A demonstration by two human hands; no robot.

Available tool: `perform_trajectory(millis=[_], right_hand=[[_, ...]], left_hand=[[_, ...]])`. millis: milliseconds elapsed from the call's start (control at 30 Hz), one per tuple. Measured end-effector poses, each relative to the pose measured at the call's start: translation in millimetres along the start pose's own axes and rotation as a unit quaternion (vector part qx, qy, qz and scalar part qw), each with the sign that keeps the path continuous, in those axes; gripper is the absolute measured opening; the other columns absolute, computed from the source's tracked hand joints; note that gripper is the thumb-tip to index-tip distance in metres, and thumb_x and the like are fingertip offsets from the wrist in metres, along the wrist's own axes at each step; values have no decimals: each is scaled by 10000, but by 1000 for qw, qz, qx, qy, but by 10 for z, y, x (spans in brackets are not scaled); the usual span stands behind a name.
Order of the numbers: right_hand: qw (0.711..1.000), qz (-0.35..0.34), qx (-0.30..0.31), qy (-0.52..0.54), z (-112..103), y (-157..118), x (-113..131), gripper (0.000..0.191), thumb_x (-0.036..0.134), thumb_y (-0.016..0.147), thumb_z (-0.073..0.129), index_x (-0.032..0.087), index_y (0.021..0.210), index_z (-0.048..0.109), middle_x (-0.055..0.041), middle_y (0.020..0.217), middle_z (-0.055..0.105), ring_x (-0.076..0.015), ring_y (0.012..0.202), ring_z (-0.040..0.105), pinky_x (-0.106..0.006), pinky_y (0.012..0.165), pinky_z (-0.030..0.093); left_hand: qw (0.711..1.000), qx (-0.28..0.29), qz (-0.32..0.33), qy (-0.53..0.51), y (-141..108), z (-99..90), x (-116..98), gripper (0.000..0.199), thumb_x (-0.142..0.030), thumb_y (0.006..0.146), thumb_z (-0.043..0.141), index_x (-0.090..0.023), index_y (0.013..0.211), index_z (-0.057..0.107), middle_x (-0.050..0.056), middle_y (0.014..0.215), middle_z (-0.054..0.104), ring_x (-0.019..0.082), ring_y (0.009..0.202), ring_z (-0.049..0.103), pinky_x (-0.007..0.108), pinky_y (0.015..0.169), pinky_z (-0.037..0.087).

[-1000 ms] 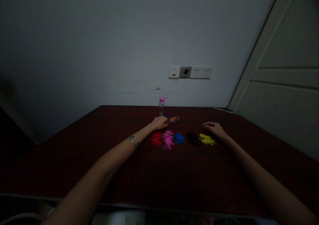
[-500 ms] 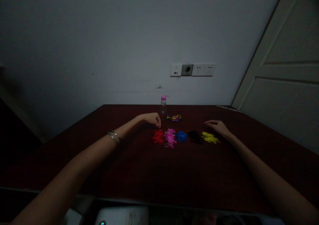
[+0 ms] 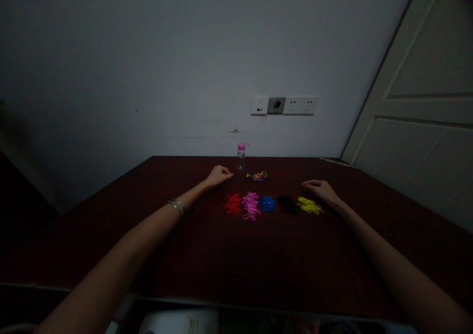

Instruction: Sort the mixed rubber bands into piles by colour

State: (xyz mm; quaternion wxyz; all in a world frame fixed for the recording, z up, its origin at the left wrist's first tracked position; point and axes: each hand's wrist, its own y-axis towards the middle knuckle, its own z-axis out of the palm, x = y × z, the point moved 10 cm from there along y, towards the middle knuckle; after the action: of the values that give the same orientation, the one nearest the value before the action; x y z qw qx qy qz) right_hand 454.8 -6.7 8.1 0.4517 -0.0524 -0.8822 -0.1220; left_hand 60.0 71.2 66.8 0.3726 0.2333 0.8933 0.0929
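Small piles of rubber bands lie in a row on the dark red-brown table: red bands (image 3: 233, 204), pink bands (image 3: 251, 206), blue bands (image 3: 268, 204), black bands (image 3: 287, 204) and yellow bands (image 3: 310, 205). Behind them is a smaller heap of mixed-colour bands (image 3: 257, 176). My left hand (image 3: 219, 175) is beyond the red pile, left of the mixed heap, its fingers curled together; whatever they pinch is too small to see. Just behind the yellow pile, my right hand (image 3: 320, 190) rests on the table with fingers stretched out, holding nothing visible.
A clear bottle with a pink lid (image 3: 241, 157) stands near the wall, behind the mixed heap. Wall sockets (image 3: 284, 106) are above the table, and a pale door (image 3: 417, 122) is on the right. Below the table's front edge lies a white object (image 3: 177, 321).
My left hand has moved from just above the red pile farther back and slightly left, its wrist turning. My right hand stays beside the yellow bands.
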Motion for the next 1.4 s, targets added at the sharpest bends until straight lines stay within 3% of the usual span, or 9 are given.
perform_trajectory(millis=[133,300,467,700,833,1067,1400], right_hand=[[1000,-2,-13,1,-12,19,-3,238,259,664,567,114,804,696,-70,740,689,-150,637,593,-229,579,436],[1000,26,-5,15,1,5,-6,219,249,641,600,115,784,696,-65,706,682,-139,593,580,-217,529,427],[999,21,1,39,42,-33,170,258,254,629,620,119,841,680,-41,617,646,-117,503,537,-206,452,394],[992,-25,79,90,530,25,690,286,259,657,603,108,897,646,-22,575,613,-107,470,515,-203,431,391],[994,-63,83,15,805,186,961,257,233,645,628,105,866,661,-50,698,662,-118,572,565,-197,509,428],[977,-83,33,-193,1061,423,970,284,212,653,643,124,922,663,-87,897,678,-171,804,621,-205,680,450],[974,-72,39,-212,1102,445,950,330,164,682,594,168,1007,650,-76,922,681,-166,829,626,-205,712,446]], left_hand=[[994,-89,-52,-38,-56,-38,260,380,-471,657,567,-109,596,668,4,494,533,105,524,437,223,524,305],[987,-111,-73,-93,-102,12,407,403,-491,671,546,-113,586,657,-1,487,532,98,503,420,220,510,284],[975,-144,-93,-142,-127,-45,484,420,-515,660,552,-115,575,647,-10,460,502,89,470,387,222,494,267],[965,-172,-99,-172,-163,-100,494,441,-528,669,542,-111,556,633,-12,432,470,84,453,366,224,489,256],[967,-162,-100,-172,-153,-72,509,447,-541,660,551,-115,554,634,-18,420,455,84,448,359,226,485,248],[969,-152,-98,-169,-145,-42,522,464,-557,671,538,-116,565,639,-13,437,475,84,452,365,228,487,250],[972,-146,-90,-163,-145,-38,513,467,-555,692,514,-122,566,634,-31,377,391,84,427,337,229,478,238]])
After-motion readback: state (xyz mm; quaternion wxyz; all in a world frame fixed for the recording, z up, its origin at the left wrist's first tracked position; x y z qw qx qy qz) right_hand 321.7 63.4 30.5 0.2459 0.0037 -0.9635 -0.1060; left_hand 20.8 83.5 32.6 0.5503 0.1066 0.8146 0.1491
